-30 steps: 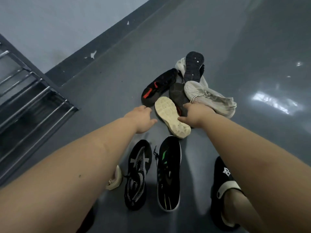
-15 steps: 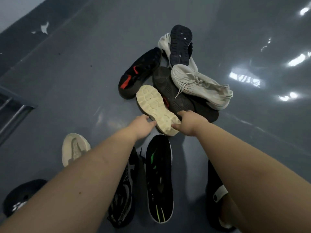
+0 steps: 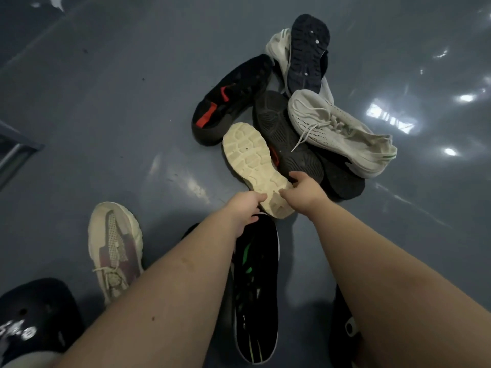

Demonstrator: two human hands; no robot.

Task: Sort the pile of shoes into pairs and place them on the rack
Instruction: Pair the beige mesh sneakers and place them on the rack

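A pile of shoes lies on the grey floor. At its near edge a cream-soled shoe lies sole up. My right hand grips its heel end, thumb on the sole and fingers round the far side. My left hand curls at the heel's left edge, thumb touching the sole. Behind it lie a black shoe with red marks, a dark upturned sole, a white knit sneaker and a navy sole on a white shoe.
Near me stand a black shoe with green marks and a beige-pink sneaker. A black clog is at bottom left, a black sandal at bottom right. A corner of the metal rack shows at the left edge.
Both hands have slid down to the heel end of the cream-soled shoe and closed on it. The view swung right, so the rack has almost left the frame.
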